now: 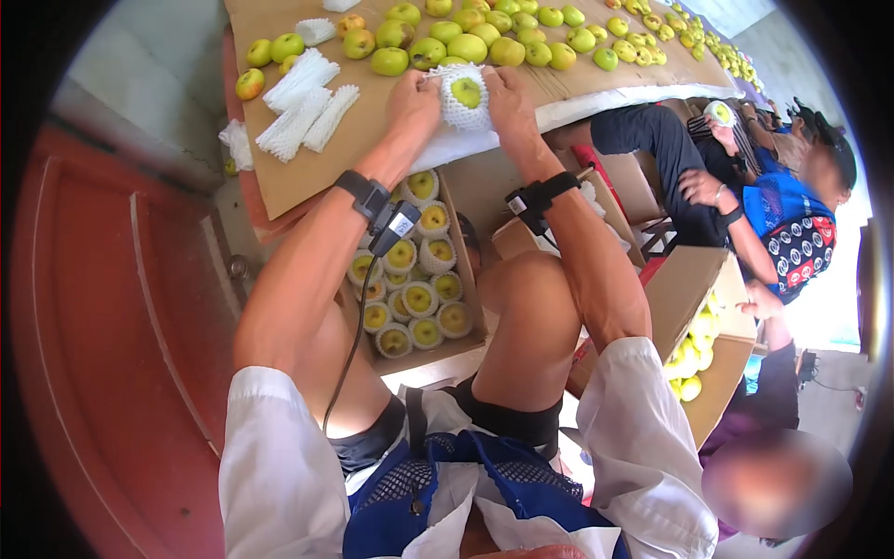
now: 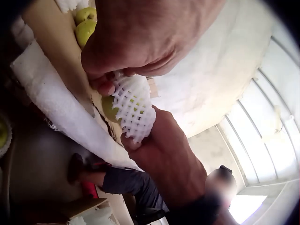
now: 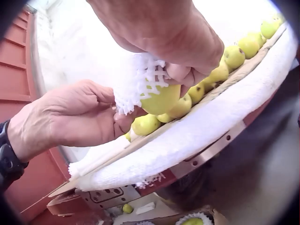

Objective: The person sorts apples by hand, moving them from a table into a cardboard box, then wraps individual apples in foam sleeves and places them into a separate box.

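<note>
A green apple point(image 3: 161, 99) sits partly inside a white foam net point(image 1: 463, 112) over the table's near edge. My left hand point(image 1: 415, 104) pinches the net's left side. On the other side my right hand point(image 1: 514, 104) grips the net, its fingertips against the apple in the right wrist view. The mesh point(image 2: 136, 108) is stretched between both hands in the left wrist view, with some bare green skin below it. Flat foam nets point(image 1: 300, 84) lie on the cardboard left of my hands, and loose apples point(image 1: 466, 47) lie just beyond them.
Below the table stands a carton point(image 1: 475, 326) of net-wrapped apples, between my legs. Another box point(image 1: 736, 321) with bare apples stands at the right. People point(image 1: 792, 219) sit along the table's right side. A red door point(image 1: 121, 345) is at the left.
</note>
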A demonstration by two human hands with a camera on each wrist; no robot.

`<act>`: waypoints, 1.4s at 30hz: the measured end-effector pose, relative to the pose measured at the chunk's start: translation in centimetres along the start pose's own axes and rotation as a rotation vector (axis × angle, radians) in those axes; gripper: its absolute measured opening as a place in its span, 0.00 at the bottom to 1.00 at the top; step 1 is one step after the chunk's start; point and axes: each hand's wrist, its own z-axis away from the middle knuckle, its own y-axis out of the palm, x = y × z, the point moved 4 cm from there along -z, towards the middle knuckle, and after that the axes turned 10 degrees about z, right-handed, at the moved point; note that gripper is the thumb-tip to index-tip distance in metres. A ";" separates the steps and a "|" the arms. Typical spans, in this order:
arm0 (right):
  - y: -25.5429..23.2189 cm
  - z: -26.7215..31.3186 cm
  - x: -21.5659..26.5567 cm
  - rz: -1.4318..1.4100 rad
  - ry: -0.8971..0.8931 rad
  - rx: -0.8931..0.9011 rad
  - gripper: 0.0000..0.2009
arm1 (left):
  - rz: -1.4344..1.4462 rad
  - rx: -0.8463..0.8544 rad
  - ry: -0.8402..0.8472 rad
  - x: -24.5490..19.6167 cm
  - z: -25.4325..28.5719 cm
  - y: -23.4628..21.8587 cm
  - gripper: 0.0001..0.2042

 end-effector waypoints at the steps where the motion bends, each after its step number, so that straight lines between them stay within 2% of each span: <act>1: 0.8 0.3 0.7 -0.001 -0.016 0.000 0.19 | 0.035 -0.008 -0.032 -0.3 0.2 -1.0 0.13; 3: 2.5 0.9 1.9 -0.062 -0.032 0.021 0.19 | 0.107 -0.032 -0.099 -0.6 1.0 -3.4 0.12; 6: 4.3 1.4 3.6 -0.013 -0.112 0.003 0.19 | 0.169 -0.048 -0.062 -1.8 2.2 -5.7 0.12; 8: 5.0 1.2 4.2 0.053 -0.189 -0.011 0.20 | 0.267 -0.015 -0.140 -2.3 2.9 -6.5 0.11; 12: 5.7 1.7 6.3 0.116 -0.200 0.055 0.21 | 0.420 0.084 -0.237 -2.1 2.9 -8.2 0.10; 14: 5.5 2.5 8.1 0.157 -0.198 0.058 0.22 | 0.494 0.104 -0.240 -2.2 3.0 -8.9 0.10; 18: 7.0 2.6 8.7 0.129 -0.245 0.022 0.21 | 0.588 0.122 -0.263 -3.0 4.1 -10.3 0.09; 23: 8.3 3.8 9.7 0.070 -0.216 0.103 0.20 | 0.593 0.088 -0.303 -3.4 5.3 -12.2 0.09; 26: 9.3 3.1 9.0 -0.053 -0.270 0.073 0.19 | 0.612 0.095 -0.274 -3.3 5.2 -12.8 0.10; 35: 8.8 3.4 9.3 -0.267 -0.178 0.108 0.17 | 0.553 0.059 -0.234 -3.6 5.2 -12.5 0.10; 39: 8.6 3.9 9.8 -0.242 -0.158 0.104 0.17 | 0.460 0.039 -0.258 -3.6 5.2 -12.7 0.13; 42: 8.8 4.1 10.3 -0.229 -0.167 0.089 0.17 | 0.419 -0.070 -0.239 -4.8 5.7 -12.5 0.16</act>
